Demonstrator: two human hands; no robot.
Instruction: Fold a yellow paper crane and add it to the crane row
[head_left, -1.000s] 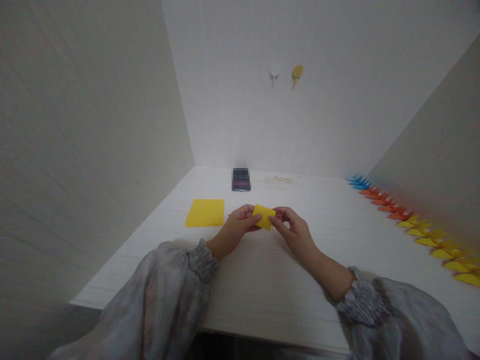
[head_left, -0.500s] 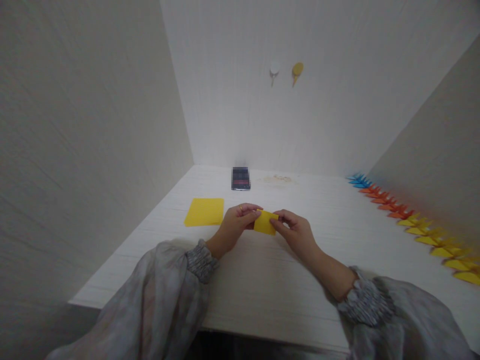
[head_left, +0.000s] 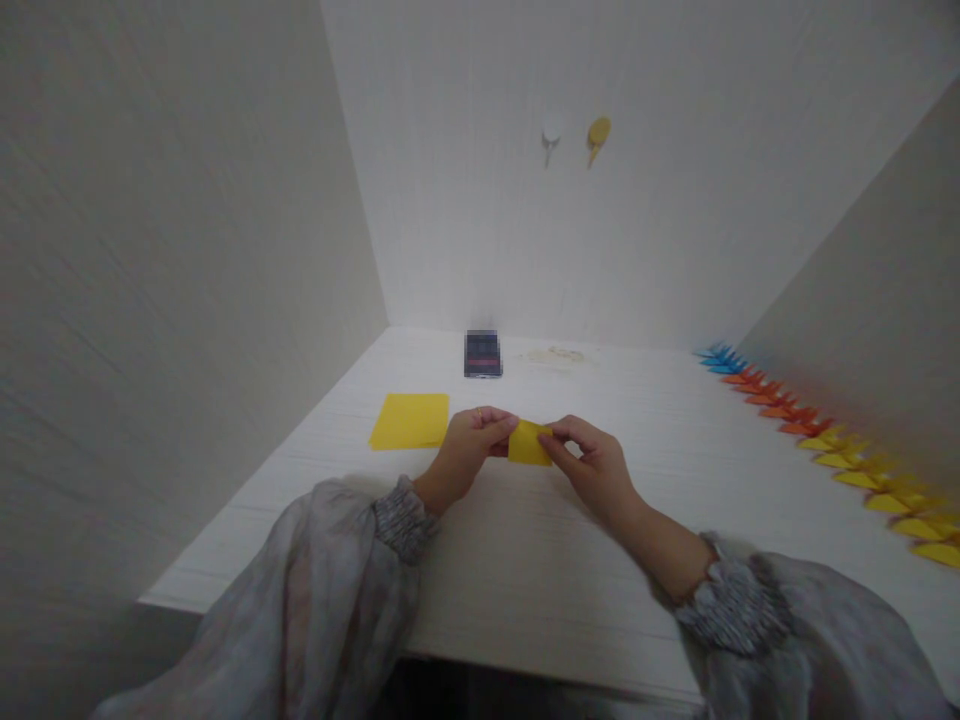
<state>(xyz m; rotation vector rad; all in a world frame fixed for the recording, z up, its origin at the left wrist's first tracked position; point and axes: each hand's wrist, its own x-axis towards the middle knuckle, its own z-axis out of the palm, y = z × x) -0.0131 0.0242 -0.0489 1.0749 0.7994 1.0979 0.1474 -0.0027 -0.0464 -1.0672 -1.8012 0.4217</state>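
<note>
A small yellow piece of folded paper (head_left: pixel 528 444) is held between my two hands, above the white table (head_left: pixel 540 560). My left hand (head_left: pixel 472 445) pinches its upper left corner, with the thumb in front and the fingers behind. On the other side, my right hand (head_left: pixel 592 460) grips the right edge between thumb and fingers. Just left of my left hand lies larger yellow square paper (head_left: pixel 410 420), flat on the table. The back of the folded piece is hidden from me.
A dark phone-like object (head_left: pixel 482 355) with a blurred screen stands at the back of the table. Along the right side runs a row of folded paper figures (head_left: pixel 847 460) in blue, orange and yellow. Two hooks, one white (head_left: pixel 551 135) and one yellow (head_left: pixel 598 132), are on the back wall.
The folded paper is slightly less tilted now. Both hands keep hold of it in nearly the same place, and the whole view has shifted a little.
</note>
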